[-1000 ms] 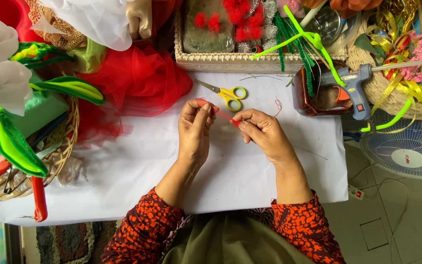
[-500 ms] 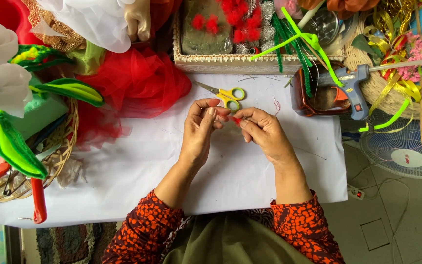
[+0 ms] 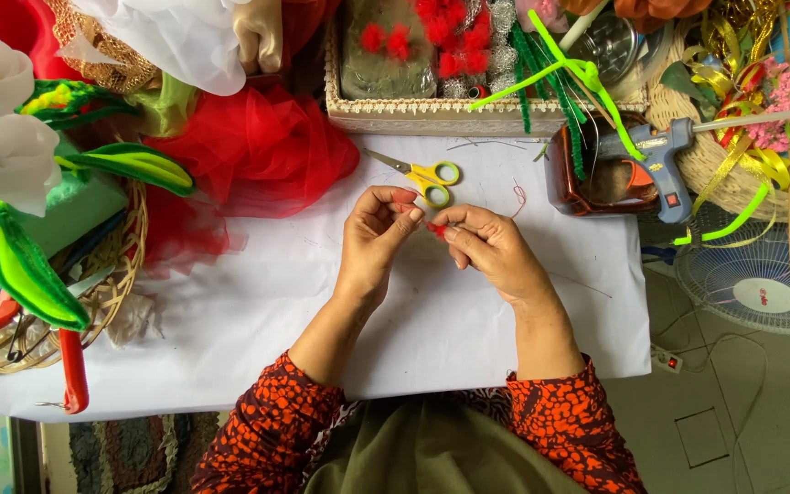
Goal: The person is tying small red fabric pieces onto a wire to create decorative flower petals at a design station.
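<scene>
White paper-covered table (image 3: 230, 348), crowded at its edges with craft supplies; a small red piece (image 3: 435, 229) is pinched between two hands at its middle.

The red piece, possibly a tuft of fuzzy wire, though it is too small to tell, is held clear of the table so that both sets of fingertips can reach it. The left hand (image 3: 375, 240) is closed on it with thumb and forefinger, wrist bent and forearm angled inward. The right hand (image 3: 491, 249) meets it from the opposite side, fingers curled and closed on the same piece. Yellow-handled scissors (image 3: 424, 174) lie just beyond the grip, blades shut. A blue glue gun (image 3: 658, 165) is propped on a brown dish (image 3: 571, 187) beyond and to the right of the grip. Red tulle (image 3: 258, 151) is bunched well to its left.
</scene>
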